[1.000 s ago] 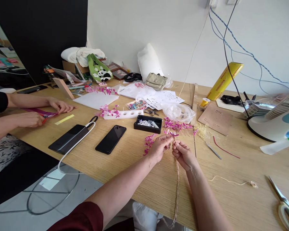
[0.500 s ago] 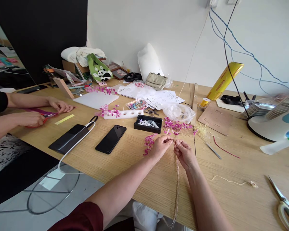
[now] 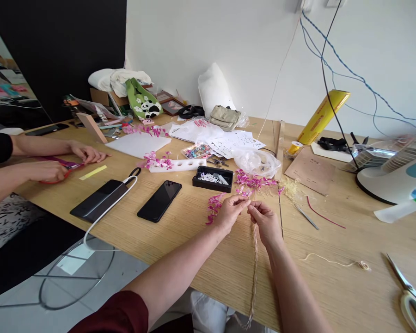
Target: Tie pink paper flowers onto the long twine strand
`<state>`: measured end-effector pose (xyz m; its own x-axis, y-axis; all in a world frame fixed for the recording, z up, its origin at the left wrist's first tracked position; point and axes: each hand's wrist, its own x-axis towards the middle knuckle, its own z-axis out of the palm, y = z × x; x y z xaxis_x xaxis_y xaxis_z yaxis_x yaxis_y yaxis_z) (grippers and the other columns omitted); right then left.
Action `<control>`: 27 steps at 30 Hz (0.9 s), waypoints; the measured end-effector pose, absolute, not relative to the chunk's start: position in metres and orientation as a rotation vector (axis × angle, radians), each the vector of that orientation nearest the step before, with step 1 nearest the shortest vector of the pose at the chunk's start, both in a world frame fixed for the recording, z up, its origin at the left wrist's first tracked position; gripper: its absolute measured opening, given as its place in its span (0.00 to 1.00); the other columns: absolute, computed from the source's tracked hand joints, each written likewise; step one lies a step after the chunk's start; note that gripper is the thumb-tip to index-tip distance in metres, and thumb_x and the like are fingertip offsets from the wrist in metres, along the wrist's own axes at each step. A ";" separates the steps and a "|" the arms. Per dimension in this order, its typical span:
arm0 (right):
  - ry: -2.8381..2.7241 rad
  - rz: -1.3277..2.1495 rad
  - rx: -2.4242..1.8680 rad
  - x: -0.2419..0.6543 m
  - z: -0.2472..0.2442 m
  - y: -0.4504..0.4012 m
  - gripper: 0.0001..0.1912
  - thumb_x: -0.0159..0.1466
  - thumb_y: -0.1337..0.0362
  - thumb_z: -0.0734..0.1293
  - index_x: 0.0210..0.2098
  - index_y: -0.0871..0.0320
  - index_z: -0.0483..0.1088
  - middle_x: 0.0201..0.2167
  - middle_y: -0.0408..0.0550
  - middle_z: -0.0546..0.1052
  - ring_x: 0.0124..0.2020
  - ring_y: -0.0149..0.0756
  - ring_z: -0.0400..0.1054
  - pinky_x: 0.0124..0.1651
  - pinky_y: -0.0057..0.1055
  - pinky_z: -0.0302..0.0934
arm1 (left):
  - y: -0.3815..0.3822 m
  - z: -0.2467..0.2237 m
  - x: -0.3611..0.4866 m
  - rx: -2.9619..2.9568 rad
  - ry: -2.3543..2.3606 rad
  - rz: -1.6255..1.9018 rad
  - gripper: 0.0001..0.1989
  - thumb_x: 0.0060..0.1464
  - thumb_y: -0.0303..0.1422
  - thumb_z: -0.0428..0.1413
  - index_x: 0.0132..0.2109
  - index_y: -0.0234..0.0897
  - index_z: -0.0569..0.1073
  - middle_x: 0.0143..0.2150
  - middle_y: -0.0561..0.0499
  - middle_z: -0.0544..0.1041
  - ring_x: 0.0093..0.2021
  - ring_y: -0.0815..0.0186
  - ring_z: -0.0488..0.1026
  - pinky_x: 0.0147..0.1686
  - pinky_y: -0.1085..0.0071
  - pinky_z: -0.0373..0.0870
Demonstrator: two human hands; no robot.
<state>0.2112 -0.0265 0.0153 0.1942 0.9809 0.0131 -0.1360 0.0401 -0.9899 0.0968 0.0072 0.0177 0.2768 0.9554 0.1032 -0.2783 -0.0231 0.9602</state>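
Note:
My left hand and my right hand meet fingertip to fingertip above the table, both pinched closed on the upper end of a braided cord. The exact grip point is hidden by the fingers. Below my right hand the tan braid hangs down across the table and over its front edge. Just beyond my fingertips lie sprigs of magenta flowers, and another flower sprig is beside my left hand.
A black tray of small white pieces, a phone and a power bank lie to the left. Tweezers, loose cord and scissors lie right. A co-worker's hands hold red-handled scissors at far left.
My right hand has shifted slightly left and its fingertips have closed up against those of my left hand. The braid hangs much as before.

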 end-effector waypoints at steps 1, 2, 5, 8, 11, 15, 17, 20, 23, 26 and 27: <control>-0.974 1.088 -1.175 0.212 0.015 -0.026 0.09 0.52 0.60 0.70 0.26 0.58 0.69 0.19 0.38 0.65 0.18 0.23 0.51 0.21 0.25 0.43 | 0.008 0.016 0.097 1.181 0.784 1.162 0.12 0.45 0.40 0.57 0.31 0.33 0.72 0.26 0.54 0.67 0.25 0.73 0.57 0.26 0.75 0.53; -0.953 1.065 -1.172 0.212 0.015 -0.026 0.09 0.52 0.60 0.70 0.26 0.58 0.69 0.20 0.38 0.66 0.18 0.23 0.51 0.21 0.25 0.43 | 0.009 0.014 0.097 1.189 0.797 1.165 0.12 0.45 0.39 0.57 0.31 0.33 0.72 0.26 0.53 0.67 0.25 0.73 0.57 0.27 0.74 0.52; -0.814 0.985 -1.130 0.215 0.017 -0.026 0.09 0.52 0.60 0.70 0.26 0.58 0.68 0.20 0.38 0.65 0.18 0.22 0.51 0.21 0.25 0.44 | 0.010 0.009 0.098 1.186 0.789 1.161 0.12 0.46 0.39 0.56 0.28 0.32 0.72 0.23 0.55 0.65 0.25 0.73 0.56 0.26 0.74 0.52; -0.642 0.913 -1.055 0.220 0.020 -0.025 0.10 0.51 0.61 0.70 0.24 0.59 0.65 0.20 0.37 0.65 0.17 0.20 0.50 0.19 0.23 0.42 | 0.010 0.006 0.098 1.144 0.749 1.174 0.12 0.46 0.39 0.57 0.27 0.33 0.70 0.23 0.56 0.63 0.25 0.73 0.55 0.26 0.75 0.52; -0.539 0.852 -1.013 0.228 0.021 -0.023 0.12 0.49 0.61 0.71 0.24 0.60 0.64 0.21 0.37 0.65 0.16 0.19 0.50 0.18 0.22 0.40 | 0.010 0.006 0.097 1.124 0.731 1.206 0.12 0.47 0.40 0.56 0.27 0.34 0.70 0.24 0.55 0.64 0.26 0.73 0.57 0.29 0.74 0.53; -0.508 0.764 -1.020 0.239 0.020 -0.020 0.12 0.49 0.61 0.70 0.23 0.60 0.64 0.20 0.37 0.65 0.15 0.19 0.50 0.18 0.22 0.40 | 0.009 0.008 0.097 1.146 0.682 1.227 0.13 0.50 0.40 0.55 0.27 0.33 0.71 0.27 0.53 0.68 0.31 0.71 0.61 0.36 0.73 0.55; -0.522 0.709 -1.049 0.241 0.018 -0.020 0.11 0.49 0.61 0.70 0.23 0.60 0.63 0.19 0.37 0.65 0.15 0.19 0.50 0.17 0.22 0.40 | 0.008 0.010 0.097 1.134 0.642 1.192 0.12 0.49 0.39 0.56 0.26 0.33 0.71 0.27 0.53 0.68 0.32 0.71 0.62 0.37 0.73 0.56; -0.605 0.620 -1.113 0.239 0.016 -0.021 0.09 0.51 0.61 0.68 0.25 0.60 0.64 0.19 0.36 0.65 0.15 0.20 0.50 0.17 0.22 0.41 | 0.005 0.019 0.097 1.083 0.606 1.129 0.10 0.43 0.36 0.60 0.27 0.33 0.71 0.28 0.53 0.69 0.31 0.72 0.62 0.37 0.73 0.57; -0.687 0.551 -1.142 0.236 0.017 -0.023 0.08 0.53 0.61 0.67 0.27 0.59 0.65 0.18 0.36 0.64 0.16 0.21 0.51 0.18 0.23 0.44 | 0.005 0.039 0.099 1.115 0.627 1.113 0.10 0.39 0.35 0.62 0.27 0.33 0.71 0.28 0.54 0.69 0.33 0.71 0.64 0.40 0.73 0.57; -0.646 0.473 -1.085 0.242 0.029 -0.026 0.08 0.53 0.61 0.66 0.27 0.59 0.65 0.19 0.36 0.65 0.16 0.21 0.51 0.18 0.23 0.44 | 0.014 0.067 0.108 1.325 0.640 1.051 0.11 0.40 0.36 0.62 0.25 0.33 0.71 0.25 0.55 0.67 0.30 0.72 0.62 0.37 0.73 0.57; -0.600 0.449 -1.050 0.247 0.035 -0.027 0.08 0.53 0.62 0.66 0.27 0.59 0.65 0.19 0.36 0.65 0.16 0.21 0.51 0.18 0.23 0.43 | 0.019 0.075 0.113 1.403 0.662 1.022 0.12 0.40 0.37 0.62 0.24 0.33 0.71 0.24 0.55 0.67 0.28 0.72 0.61 0.36 0.73 0.56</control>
